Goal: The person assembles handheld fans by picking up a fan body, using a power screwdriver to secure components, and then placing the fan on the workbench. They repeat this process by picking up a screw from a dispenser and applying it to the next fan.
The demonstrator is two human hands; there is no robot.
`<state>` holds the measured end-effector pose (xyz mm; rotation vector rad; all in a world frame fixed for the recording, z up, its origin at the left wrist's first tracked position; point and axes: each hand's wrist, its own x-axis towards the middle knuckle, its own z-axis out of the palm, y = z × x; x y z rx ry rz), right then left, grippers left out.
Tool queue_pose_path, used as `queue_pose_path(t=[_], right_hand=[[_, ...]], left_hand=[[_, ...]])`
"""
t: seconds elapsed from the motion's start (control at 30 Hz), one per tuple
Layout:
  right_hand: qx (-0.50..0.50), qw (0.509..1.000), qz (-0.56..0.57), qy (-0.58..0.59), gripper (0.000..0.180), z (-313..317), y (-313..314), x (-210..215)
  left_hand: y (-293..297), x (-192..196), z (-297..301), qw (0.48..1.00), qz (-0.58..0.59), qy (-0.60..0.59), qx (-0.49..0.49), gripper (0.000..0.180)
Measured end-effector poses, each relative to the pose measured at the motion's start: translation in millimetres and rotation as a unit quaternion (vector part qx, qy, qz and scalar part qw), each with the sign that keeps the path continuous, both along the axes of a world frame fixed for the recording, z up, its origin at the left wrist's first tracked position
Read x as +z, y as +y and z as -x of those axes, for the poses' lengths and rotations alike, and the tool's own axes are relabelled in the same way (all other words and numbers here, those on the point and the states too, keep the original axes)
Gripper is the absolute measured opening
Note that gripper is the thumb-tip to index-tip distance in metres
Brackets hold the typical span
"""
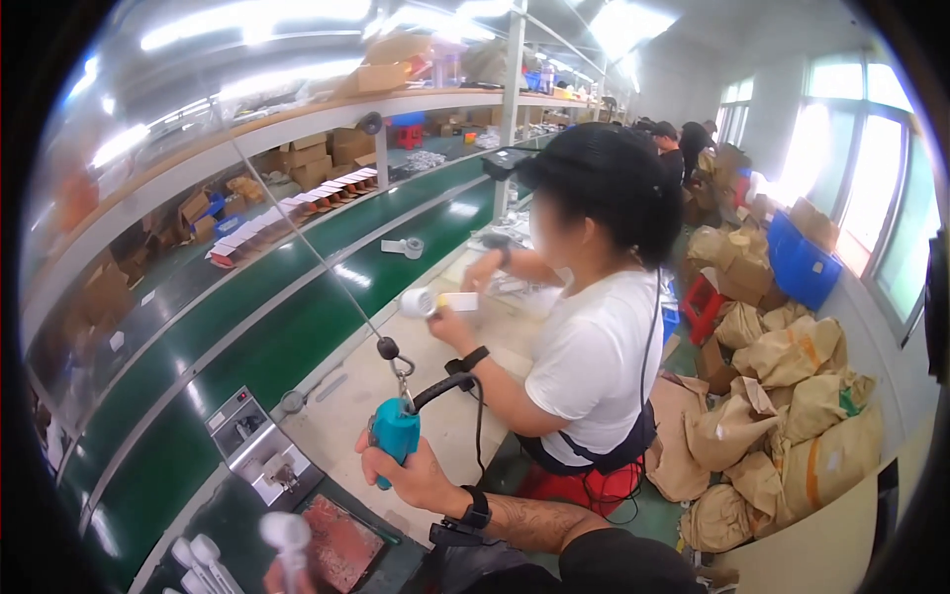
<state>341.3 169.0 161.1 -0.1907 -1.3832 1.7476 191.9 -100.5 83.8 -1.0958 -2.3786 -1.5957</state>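
Observation:
My right hand point(416, 473) is wrapped round a teal electric screwdriver point(394, 428), which hangs by a hook from a slanting cord. A black power lead curves away from its top. Low in the picture, my left hand point(277, 576) is blurred and partly cut off by the lower edge. It grips a white plastic part with a round head point(286, 533). Several similar white parts point(203, 559) lie to its left on the dark bench. Just right of that hand lies a worn reddish pad point(341, 535). A metal fixture point(265, 460) stands beyond it.
A co-worker in a white shirt point(604, 346) sits close on my right, holding a white round-headed device point(417, 302). A green conveyor belt point(297, 297) runs along the left, below a shelf with cartons. Brown sacks point(792, 436) are piled by the windows.

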Motion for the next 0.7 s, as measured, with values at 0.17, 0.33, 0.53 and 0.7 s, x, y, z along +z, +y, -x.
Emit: queue_pose_path(t=[0.17,0.33,0.53,0.7], right_hand=[[0.011,0.986,-0.014,-0.163,0.029,0,5,-50],[-0.002,0.974,-0.11,-0.197,0.039,20,1,-49],[-0.028,0.948,-0.213,-0.234,0.051,36,-2,-42],[-0.04,0.947,-0.24,-0.211,0.055,54,-3,-64]], left_hand=[[-27,22,18,0.966,0.144,0.129,0.172,0.041],[-47,-5,60,0.947,0.249,0.145,0.143,0.043],[-42,-16,90,0.93,0.212,0.257,0.155,0.044],[-7,71,50,0.951,0.019,0.247,0.184,0.043]])
